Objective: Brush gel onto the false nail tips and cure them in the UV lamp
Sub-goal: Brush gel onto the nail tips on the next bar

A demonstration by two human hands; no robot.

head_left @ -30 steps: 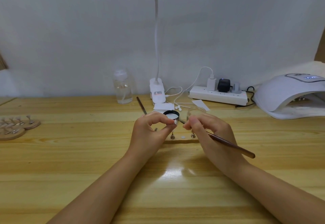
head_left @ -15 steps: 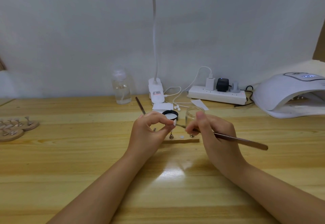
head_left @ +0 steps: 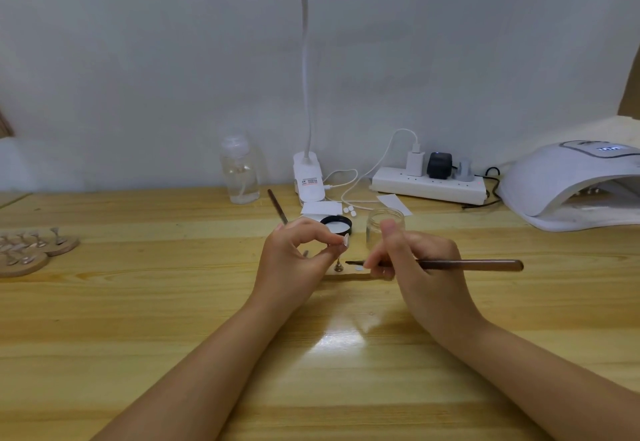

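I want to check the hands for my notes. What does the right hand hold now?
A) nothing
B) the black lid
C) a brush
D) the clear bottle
C: the right hand grips a brush with a brown handle, lying almost level, its tip pointing left toward the nail tip that the left hand pinches.

A false nail tip is pinched between thumb and forefinger of the left hand. A brown brush is gripped level in the right hand, its bristles pointed left above a small wooden stand. A glass jar, a black lid and a UV lamp are seen on the wooden surface.
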